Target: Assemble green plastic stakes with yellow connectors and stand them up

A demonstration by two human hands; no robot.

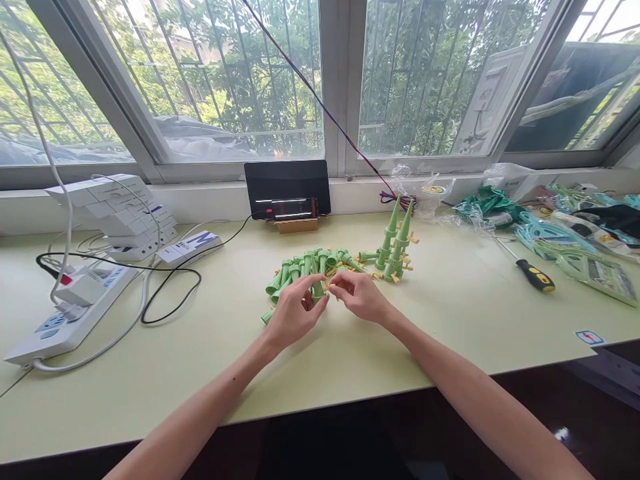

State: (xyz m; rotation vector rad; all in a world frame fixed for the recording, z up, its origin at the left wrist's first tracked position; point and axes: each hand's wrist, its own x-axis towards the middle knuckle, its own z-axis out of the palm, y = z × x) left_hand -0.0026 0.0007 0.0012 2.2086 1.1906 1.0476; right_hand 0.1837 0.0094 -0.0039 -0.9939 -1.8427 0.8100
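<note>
My left hand is closed around a green plastic spike, held just above the pale green desk. My right hand pinches a small yellow piece against the side of that spike. Right behind both hands lies a pile of green spikes with small yellow pieces scattered among them. To the right of the pile, two tall stacks of green spikes stand upright, with yellow tabs sticking out of their sides.
A phone on a stand and a dark tablet stand against the sill. A white power strip with cables and white boxes are at left. A screwdriver and plastic bags lie at right.
</note>
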